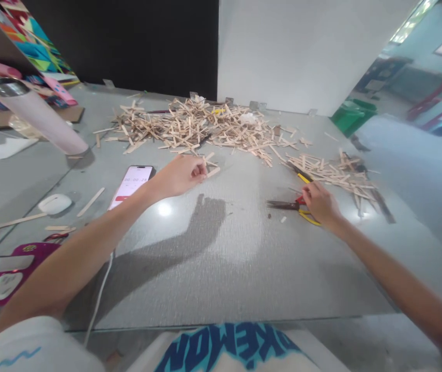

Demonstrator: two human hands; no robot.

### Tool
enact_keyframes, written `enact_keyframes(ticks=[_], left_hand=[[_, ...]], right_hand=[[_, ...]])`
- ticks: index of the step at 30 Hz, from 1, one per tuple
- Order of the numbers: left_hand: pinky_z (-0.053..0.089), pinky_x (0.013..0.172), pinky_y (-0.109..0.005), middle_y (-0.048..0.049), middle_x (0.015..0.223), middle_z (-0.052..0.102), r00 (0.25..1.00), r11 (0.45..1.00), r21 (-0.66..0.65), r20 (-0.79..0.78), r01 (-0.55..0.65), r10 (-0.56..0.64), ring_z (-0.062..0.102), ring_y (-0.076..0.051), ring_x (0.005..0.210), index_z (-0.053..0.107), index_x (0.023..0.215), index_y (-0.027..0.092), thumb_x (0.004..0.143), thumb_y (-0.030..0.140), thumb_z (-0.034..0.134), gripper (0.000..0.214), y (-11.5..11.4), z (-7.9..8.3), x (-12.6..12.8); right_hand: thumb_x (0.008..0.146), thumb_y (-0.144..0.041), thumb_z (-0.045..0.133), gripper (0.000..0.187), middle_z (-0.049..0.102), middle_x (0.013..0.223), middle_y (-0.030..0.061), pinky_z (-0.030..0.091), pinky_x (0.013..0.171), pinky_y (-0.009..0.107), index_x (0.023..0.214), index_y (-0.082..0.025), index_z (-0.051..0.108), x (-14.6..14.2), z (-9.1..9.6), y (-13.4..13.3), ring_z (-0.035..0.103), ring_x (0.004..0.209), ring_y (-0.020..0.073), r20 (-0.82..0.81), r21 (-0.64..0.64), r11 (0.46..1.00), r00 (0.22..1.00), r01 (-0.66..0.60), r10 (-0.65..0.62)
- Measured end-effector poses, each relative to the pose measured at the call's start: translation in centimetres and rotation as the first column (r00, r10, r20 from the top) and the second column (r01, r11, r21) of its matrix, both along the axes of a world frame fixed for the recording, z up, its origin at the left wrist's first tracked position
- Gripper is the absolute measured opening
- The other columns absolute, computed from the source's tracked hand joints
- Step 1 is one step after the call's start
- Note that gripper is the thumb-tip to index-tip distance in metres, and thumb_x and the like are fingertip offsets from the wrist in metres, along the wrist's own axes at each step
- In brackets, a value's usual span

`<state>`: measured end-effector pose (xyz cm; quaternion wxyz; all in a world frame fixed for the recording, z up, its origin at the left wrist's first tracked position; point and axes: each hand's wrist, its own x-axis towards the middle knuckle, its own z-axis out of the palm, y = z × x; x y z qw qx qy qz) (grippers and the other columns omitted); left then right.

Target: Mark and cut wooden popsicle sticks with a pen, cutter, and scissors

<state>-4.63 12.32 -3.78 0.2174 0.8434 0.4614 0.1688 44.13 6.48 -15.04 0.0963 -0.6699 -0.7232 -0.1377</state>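
My left hand [182, 174] reaches over the grey table and is closed on a short wooden stick [212, 172] at the near edge of a big heap of wooden sticks [197, 126]. My right hand [320, 202] rests on the handles of red and yellow pliers [288, 205] lying flat on the table, its fingers curled round them. A smaller pile of sticks [335, 173] lies just beyond the right hand, with a yellow-handled tool [302, 175] among them.
A phone [131, 186] showing a timer lies left of my left hand, its white cable [98, 299] running to the table's near edge. A pink tumbler [38, 116], a white oval object [55, 203], loose sticks and a magenta object [7, 281] sit at the left.
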Motion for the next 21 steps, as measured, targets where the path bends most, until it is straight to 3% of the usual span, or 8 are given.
enact_keyframes(ticks=[3,7,11,15,19,21], left_hand=[[0.052,0.079,-0.035,-0.0074,0.091,0.079,1.0,1.0,0.011,-0.001,0.008,-0.008,0.075,-0.025,0.085,0.067,0.089,0.021,0.095,0.033,0.061,0.015,0.1,0.0,-0.1],[0.053,0.079,-0.035,-0.0067,0.09,0.079,1.0,1.0,0.02,-0.002,0.005,-0.005,0.075,-0.024,0.085,0.066,0.09,0.021,0.095,0.033,0.06,0.014,0.1,0.2,-0.2],[0.053,0.081,-0.035,-0.0075,0.092,0.08,1.0,1.0,0.021,-0.001,0.003,-0.003,0.076,-0.025,0.087,0.068,0.092,0.021,0.096,0.034,0.061,0.016,-0.1,0.4,-0.2],[0.055,0.082,-0.035,-0.0088,0.095,0.081,1.0,1.0,0.016,-0.002,0.013,-0.013,0.076,-0.025,0.087,0.07,0.093,0.02,0.098,0.035,0.061,0.018,-0.2,0.5,-0.1],[0.055,0.082,-0.036,-0.0092,0.095,0.082,1.0,1.0,0.021,-0.019,0.019,-0.019,0.076,-0.025,0.089,0.07,0.093,0.02,0.099,0.035,0.061,0.018,-0.2,0.5,-0.1],[0.056,0.082,-0.036,-0.0093,0.094,0.081,1.0,1.0,0.015,-0.015,0.013,-0.013,0.076,-0.025,0.088,0.07,0.094,0.02,0.099,0.036,0.062,0.019,-0.3,0.5,-0.1]], right_hand=[[0.108,-0.03,0.042,0.031,0.073,0.114,0.0172,0.037,0.066,0.037,0.108,-0.02,0.071,2.9,-0.2,-0.3,0.063,0.084,0.0285,0.014,0.024,0.997,0.997,0.072,-0.072],[0.107,-0.032,0.041,0.029,0.072,0.111,0.0194,0.035,0.066,0.04,0.102,-0.022,0.069,7.4,1.0,-0.7,0.063,0.084,0.0309,0.04,0.032,0.993,0.993,0.111,-0.112],[0.109,-0.034,0.035,0.037,0.071,0.109,0.0222,0.044,0.071,0.047,0.097,-0.024,0.068,9.4,2.8,-1.7,0.068,0.087,0.037,-0.024,0.044,0.997,0.998,0.06,-0.059],[0.109,-0.043,0.045,0.032,0.078,0.107,0.0155,0.057,0.089,0.055,0.099,-0.029,0.072,7.5,3.6,-2.9,0.076,0.101,0.0395,-0.19,-0.037,0.977,0.961,-0.21,0.2],[0.11,-0.044,0.052,0.03,0.082,0.107,0.0085,0.061,0.092,0.048,0.104,-0.033,0.079,3.0,3.5,-3.7,0.079,0.102,0.0327,-0.306,-0.27,0.821,0.853,-0.504,0.423],[0.112,-0.038,0.048,0.034,0.081,0.105,0.0094,0.059,0.088,0.045,0.103,-0.031,0.08,0.7,3.6,-3.3,0.078,0.099,0.0308,-0.3,-0.285,0.765,0.812,-0.578,0.502]])
